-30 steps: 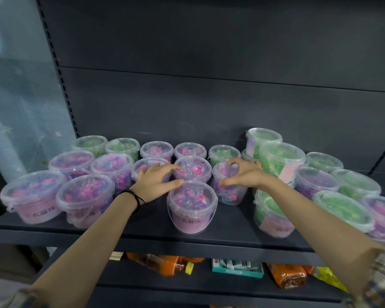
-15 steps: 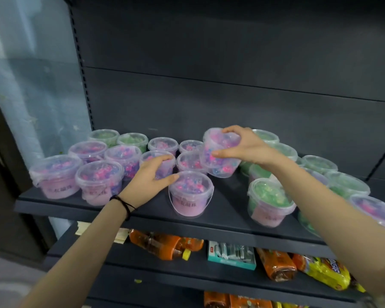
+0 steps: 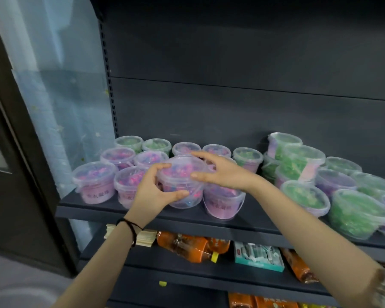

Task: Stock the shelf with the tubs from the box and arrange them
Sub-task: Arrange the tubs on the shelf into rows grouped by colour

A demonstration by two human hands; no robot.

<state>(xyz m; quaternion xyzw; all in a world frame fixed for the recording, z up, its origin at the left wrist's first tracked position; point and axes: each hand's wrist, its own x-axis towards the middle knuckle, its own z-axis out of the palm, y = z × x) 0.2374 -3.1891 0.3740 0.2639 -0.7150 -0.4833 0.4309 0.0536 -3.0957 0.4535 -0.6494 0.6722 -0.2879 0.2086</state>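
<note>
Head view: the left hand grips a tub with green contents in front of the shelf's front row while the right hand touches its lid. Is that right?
Not quite. In the head view the tub gripped by the left hand holds pink and purple contents, not green. The right hand does touch its lid.

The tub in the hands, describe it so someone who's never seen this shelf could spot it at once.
On the dark shelf, look at the pink tubs on its left half. The tub is at their front, tilted, with the left hand gripping its side and the right hand on its lid. Unlike its neighbours, it shows no pink label.
</note>
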